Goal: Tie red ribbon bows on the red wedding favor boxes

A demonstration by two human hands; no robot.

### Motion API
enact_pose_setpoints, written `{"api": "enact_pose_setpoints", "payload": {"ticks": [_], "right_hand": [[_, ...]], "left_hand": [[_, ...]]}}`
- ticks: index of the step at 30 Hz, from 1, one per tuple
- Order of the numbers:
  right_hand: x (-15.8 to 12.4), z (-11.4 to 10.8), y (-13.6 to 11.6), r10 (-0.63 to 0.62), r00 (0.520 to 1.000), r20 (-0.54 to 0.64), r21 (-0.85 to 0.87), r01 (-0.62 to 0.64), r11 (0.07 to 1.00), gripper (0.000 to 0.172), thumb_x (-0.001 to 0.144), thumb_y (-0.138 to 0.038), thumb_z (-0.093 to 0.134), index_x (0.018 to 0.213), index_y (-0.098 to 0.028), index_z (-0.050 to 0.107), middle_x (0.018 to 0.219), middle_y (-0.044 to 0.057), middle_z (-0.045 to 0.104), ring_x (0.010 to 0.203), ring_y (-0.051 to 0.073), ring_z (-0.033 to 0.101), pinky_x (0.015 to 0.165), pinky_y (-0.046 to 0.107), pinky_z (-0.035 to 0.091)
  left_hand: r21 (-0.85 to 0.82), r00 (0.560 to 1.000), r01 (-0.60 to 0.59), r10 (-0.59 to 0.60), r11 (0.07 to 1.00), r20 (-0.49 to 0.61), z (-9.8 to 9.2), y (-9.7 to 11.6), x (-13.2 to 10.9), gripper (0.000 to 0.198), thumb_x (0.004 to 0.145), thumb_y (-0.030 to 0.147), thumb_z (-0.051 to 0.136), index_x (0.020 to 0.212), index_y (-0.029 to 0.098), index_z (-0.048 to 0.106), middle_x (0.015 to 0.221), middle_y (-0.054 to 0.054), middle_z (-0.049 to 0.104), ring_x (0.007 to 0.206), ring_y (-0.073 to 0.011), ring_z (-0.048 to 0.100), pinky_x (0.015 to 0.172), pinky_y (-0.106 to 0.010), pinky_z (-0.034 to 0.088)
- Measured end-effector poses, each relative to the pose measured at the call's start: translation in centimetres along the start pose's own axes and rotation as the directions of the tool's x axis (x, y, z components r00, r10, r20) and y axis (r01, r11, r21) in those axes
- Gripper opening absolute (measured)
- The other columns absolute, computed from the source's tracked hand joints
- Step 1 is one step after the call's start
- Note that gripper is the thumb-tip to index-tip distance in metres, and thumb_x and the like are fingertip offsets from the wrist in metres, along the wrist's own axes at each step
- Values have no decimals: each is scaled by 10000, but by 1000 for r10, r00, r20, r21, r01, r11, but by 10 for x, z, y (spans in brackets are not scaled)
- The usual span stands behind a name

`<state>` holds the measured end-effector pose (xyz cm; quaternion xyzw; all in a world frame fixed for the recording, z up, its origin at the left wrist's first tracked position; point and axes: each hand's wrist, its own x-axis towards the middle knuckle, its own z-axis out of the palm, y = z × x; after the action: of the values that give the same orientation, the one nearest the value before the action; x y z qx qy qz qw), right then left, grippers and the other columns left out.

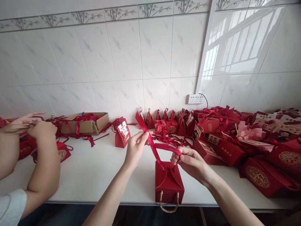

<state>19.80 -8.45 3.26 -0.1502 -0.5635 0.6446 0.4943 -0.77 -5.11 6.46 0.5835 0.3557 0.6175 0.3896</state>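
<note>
A red gift box [169, 185] with a gold rope handle [169, 211] stands at the table's front edge, its handle hanging over that edge. Red ribbon [154, 150] rises from the box's top. Above and left of the box, my left hand [137, 144] pinches the ribbon between thumb and fingers, with a loose end sticking up past it. My right hand [190, 160], above the box's right side, closes on another stretch of the same ribbon. The ribbon crosses between both hands. Neither hand touches the box's walls.
A co-worker's hands [35, 127] work at the left. Behind them sits a cardboard box [94, 125] of ribbons. One small red box [122, 135] stands left of my hands. Several pointed boxes [181, 124] line the wall; red boxes [231, 152] heap at right. A power strip [195, 99] hangs on the wall.
</note>
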Motion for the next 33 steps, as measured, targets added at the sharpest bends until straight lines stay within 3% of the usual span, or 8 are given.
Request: {"api": "enact_pose_setpoints", "payload": {"ticks": [5, 10, 13, 20, 27, 33], "right_hand": [[3, 8, -11, 14, 1000, -8, 34, -14, 999, 163, 802, -326, 666, 776, -165, 669, 700, 21, 600, 663, 129, 557, 683, 286, 438], [12, 19, -15, 13, 987, -158, 0, -13, 1000, 196, 763, -364, 704, 742, -176, 652, 708, 16, 606, 637, 118, 548, 635, 268, 448], [16, 22, -13, -5, 976, -216, -22, 1, 1000, 225, 744, -393, 716, 722, -182, 641, 705, 7, 594, 645, 118, 536, 634, 269, 453], [22, 24, -6, -50, 975, -216, -82, 33, 996, 210, 747, -380, 721, 758, -186, 640, 666, -14, 601, 625, 102, 538, 655, 256, 424], [26, 28, -3, -88, 965, -248, -38, 81, 996, 219, 736, -386, 728, 719, -184, 646, 664, -9, 612, 632, 103, 530, 663, 264, 438], [25, 28, -5, -111, 956, -271, -49, 101, 994, 227, 720, -392, 738, 719, -183, 649, 655, -9, 604, 626, 107, 525, 657, 269, 436]], "left_hand": [[48, 999, -33, 33, 998, 8, 9, 7, 0, 323, 799, 460, 601, 858, 161, 706, 694, -14, 574, 691, -132, 532, 643, -238, 443], [67, 997, -72, 72, 995, 3, 20, 16, -2, 286, 800, 425, 603, 700, 162, 652, 724, -25, 616, 733, -146, 563, 632, -224, 423], [37, 997, -80, 79, 996, 20, 26, 19, -3, 224, 793, 394, 618, 737, 177, 631, 707, -11, 610, 732, -144, 562, 646, -221, 418], [-31, 996, -81, 82, 996, 23, 34, 19, -2, 180, 794, 350, 624, 790, 176, 577, 740, -9, 617, 726, -128, 558, 681, -222, 430], [-151, 997, -69, 73, 986, 25, 41, 22, -6, 219, 804, 357, 605, 734, 184, 489, 724, 0, 602, 706, -134, 596, 677, -244, 478], [-222, 996, -11, 29, 975, 79, 44, 25, -8, 228, 811, 364, 581, 717, 192, 464, 639, 21, 568, 616, -124, 573, 593, -231, 455]]}}
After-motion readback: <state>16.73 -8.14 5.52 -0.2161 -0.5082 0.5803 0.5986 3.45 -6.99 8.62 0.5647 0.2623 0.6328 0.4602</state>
